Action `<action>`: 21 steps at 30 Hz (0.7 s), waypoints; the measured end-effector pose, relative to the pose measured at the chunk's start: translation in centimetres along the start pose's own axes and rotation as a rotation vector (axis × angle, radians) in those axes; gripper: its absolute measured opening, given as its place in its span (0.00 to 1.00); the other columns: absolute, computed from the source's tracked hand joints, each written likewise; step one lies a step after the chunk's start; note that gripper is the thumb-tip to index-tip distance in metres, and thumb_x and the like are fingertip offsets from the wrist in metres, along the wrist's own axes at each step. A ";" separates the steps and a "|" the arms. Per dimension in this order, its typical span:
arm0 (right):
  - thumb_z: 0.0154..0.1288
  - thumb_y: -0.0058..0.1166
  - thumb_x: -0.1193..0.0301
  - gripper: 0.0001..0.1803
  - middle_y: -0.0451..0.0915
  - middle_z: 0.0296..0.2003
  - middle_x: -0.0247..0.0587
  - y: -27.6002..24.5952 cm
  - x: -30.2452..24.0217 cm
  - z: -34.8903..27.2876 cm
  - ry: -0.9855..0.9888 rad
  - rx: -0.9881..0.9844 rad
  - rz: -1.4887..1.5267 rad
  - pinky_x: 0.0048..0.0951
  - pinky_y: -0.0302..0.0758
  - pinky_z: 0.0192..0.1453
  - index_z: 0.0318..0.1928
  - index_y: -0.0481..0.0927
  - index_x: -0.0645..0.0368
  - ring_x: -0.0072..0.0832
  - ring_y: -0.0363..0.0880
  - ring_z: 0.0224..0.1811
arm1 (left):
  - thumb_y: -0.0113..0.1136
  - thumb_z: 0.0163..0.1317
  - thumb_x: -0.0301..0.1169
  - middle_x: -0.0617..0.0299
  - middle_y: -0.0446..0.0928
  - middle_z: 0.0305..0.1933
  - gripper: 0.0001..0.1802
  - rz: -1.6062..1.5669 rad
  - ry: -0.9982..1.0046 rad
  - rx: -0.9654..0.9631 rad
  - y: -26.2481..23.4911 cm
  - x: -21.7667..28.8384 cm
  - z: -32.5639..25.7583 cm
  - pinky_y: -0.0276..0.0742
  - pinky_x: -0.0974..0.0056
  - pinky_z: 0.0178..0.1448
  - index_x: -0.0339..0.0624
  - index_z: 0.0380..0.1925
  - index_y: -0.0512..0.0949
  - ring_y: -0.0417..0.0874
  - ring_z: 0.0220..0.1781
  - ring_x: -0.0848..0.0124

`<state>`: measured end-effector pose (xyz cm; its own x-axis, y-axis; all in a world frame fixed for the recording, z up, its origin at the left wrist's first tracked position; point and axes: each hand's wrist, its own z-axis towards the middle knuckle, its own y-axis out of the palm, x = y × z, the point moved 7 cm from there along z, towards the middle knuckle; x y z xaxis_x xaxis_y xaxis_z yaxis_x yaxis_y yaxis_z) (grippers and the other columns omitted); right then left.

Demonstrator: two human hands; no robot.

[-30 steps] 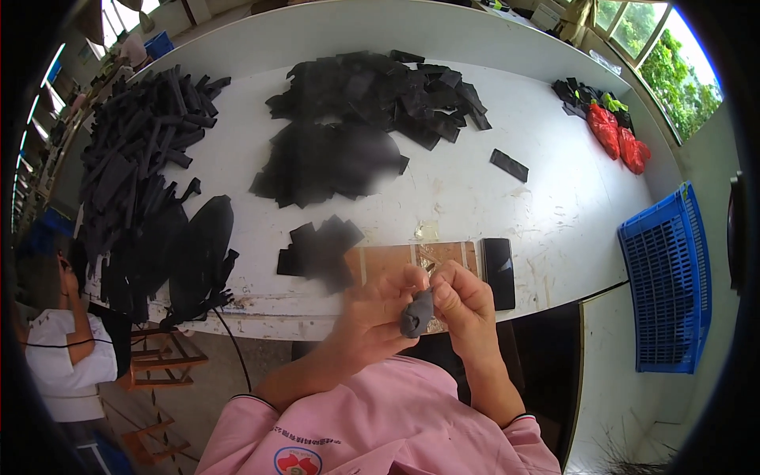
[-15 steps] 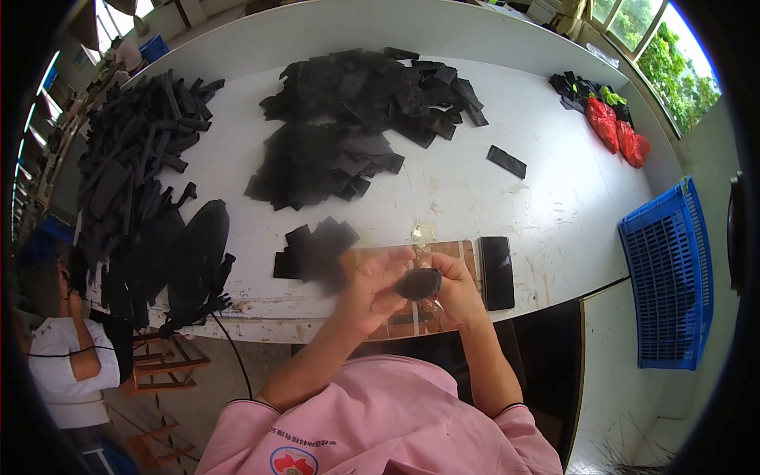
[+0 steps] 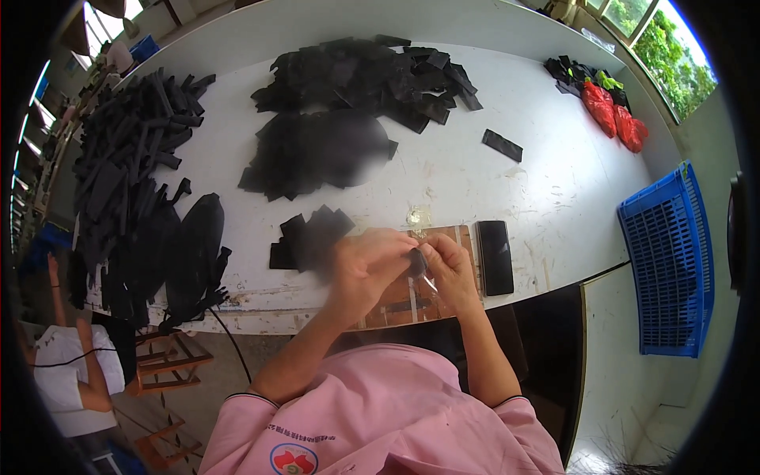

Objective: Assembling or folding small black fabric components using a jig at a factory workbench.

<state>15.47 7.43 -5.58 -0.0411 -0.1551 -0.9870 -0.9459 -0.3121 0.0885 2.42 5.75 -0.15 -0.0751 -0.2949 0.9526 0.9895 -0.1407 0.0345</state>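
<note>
— What do the hands hold at the white table (image 3: 554, 198)?

— The left hand (image 3: 366, 265) and the right hand (image 3: 450, 267) meet over a wooden board (image 3: 412, 297) at the near edge, fingers of both pinched on one small black piece (image 3: 417, 261); a clear sleeve seems to hang from it, though blur hides the detail.

— And around them?

— A black phone (image 3: 496, 256) lies just right of the board, a small stack of black pieces (image 3: 305, 237) to its left, bigger black heaps (image 3: 348, 103) farther back, and a blue crate (image 3: 669, 261) off to the right.
</note>
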 end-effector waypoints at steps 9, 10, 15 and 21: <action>0.45 0.58 0.62 0.14 0.68 0.21 0.35 2.7 -6.5 -2.6 -0.578 0.102 -1.224 0.30 0.69 0.24 0.24 0.71 0.57 0.30 0.72 0.27 | 0.53 0.53 0.18 0.58 0.76 0.38 0.08 -0.469 -0.114 0.389 -1.1 -0.8 -2.3 0.64 0.69 0.51 0.33 0.34 0.75 0.73 0.41 0.74; 0.46 0.57 0.63 0.13 0.67 0.18 0.34 2.2 -4.8 -2.4 -0.607 0.172 -1.158 0.31 0.67 0.21 0.20 0.68 0.56 0.31 0.71 0.24 | 0.55 0.52 0.19 0.57 0.75 0.39 0.07 -0.351 -0.085 0.345 -1.0 -1.7 -2.2 0.66 0.70 0.50 0.33 0.34 0.75 0.73 0.42 0.74; 0.49 0.55 0.67 0.09 0.69 0.20 0.35 1.7 -4.0 -2.6 -0.540 0.190 -0.982 0.32 0.69 0.23 0.24 0.72 0.57 0.34 0.72 0.23 | 0.59 0.50 0.22 0.54 0.74 0.38 0.06 -0.609 -0.237 0.043 1.0 -2.2 0.2 0.70 0.72 0.46 0.35 0.30 0.76 0.73 0.42 0.73; 0.53 0.50 0.70 0.05 0.71 0.21 0.40 0.5 -1.5 -2.5 -0.475 0.152 -0.666 0.35 0.69 0.26 0.30 0.74 0.56 0.38 0.73 0.23 | 0.64 0.44 0.21 0.62 0.74 0.33 0.09 0.241 -0.191 -0.286 4.0 0.3 1.4 0.68 0.74 0.37 0.35 0.27 0.75 0.72 0.37 0.78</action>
<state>15.87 5.16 -3.69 0.4429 0.4403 -0.7810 -0.8523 -0.0638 -0.5192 6.55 6.46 0.68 0.2053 -0.1749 0.9630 0.8998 -0.3534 -0.2560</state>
